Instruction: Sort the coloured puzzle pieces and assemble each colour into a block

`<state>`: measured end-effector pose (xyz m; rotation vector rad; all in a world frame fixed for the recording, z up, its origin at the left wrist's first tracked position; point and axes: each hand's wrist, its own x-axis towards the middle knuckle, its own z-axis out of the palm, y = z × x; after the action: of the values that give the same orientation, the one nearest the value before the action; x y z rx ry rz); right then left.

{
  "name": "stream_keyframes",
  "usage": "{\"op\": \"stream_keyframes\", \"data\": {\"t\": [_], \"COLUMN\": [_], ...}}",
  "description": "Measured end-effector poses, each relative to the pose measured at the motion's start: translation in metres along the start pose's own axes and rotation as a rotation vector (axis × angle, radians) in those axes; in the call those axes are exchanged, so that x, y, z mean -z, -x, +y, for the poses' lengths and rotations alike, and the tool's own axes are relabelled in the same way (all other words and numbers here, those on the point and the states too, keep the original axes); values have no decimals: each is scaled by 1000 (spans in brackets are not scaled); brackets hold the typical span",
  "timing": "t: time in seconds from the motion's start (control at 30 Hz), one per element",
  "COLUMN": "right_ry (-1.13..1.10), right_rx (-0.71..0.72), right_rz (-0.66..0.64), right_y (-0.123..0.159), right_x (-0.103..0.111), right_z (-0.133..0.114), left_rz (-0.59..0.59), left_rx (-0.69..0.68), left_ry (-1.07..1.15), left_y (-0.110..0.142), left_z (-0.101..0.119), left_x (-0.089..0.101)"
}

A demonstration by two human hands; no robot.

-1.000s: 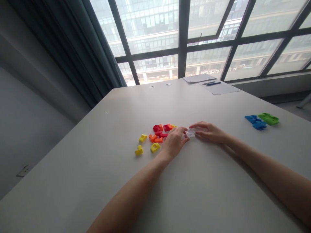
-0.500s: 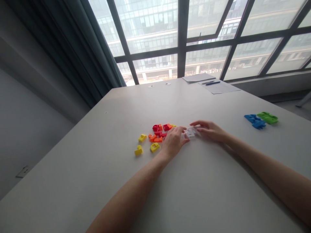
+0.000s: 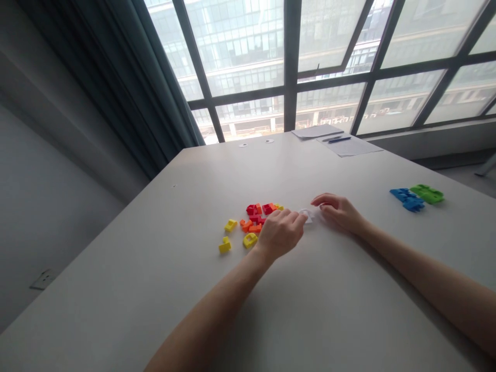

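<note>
Just beside the white piece [image 3: 309, 219], right hand [image 3: 341, 213] spread; grip of left hand [image 3: 280, 233] unclear

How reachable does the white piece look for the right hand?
Probably yes: the right hand is just beside the white piece, with nothing visible between them, though the left hand covers part of it.

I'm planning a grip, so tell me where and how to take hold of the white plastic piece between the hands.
Probably pinch the exposed right side of the white plastic piece from the right: it looks low and flat at the table, the left hand overlaps its left part, and the right hand is apart on its right. Finer shape is too faint to tell.
</note>
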<state>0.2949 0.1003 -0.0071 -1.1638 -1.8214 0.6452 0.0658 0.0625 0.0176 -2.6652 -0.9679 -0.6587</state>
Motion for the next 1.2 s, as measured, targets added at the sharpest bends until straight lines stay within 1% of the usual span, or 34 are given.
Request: {"op": "stream_keyframes", "data": {"t": [0.1,0.2,0.33,0.43,0.5,0.6,0.7,0.77,0.97,1.07,1.2], "right_ry": [20,52,58,42,39,73,144,173,214,225,232], "right_rx": [9,5,-65,-104,-91,8,130,178,154,170,176], "right_rz": [31,63,104,90,39,-72,-153,-178,-197,-227,-227], "right_y": [2,4,15,33,47,61,66,65,64,64,65], "right_x": [-1,-1,-4,-9,-12,-16,-19,-19,-20,-22,-23], "right_z": [-1,-3,-11,-24,-33,-46,-53,-54,-51,-51,-51], "left_rz": [-26,-42,-34,-55,-65,-80,-108,-127,-147,-145,-158], "left_rx": [-63,-68,42,64,60,53,66,81,88,83,75], "left_ry": [-59,13,268,339,351,351,368,385,395,392,390], "left_y": [4,24,64,81,82,79,78,78,79,79,80], "left_z": [2,5,12,16,16,15,13,12,11,11,10], "left_x": [14,23,29,31,31,28,24,23,25,25,25]}}
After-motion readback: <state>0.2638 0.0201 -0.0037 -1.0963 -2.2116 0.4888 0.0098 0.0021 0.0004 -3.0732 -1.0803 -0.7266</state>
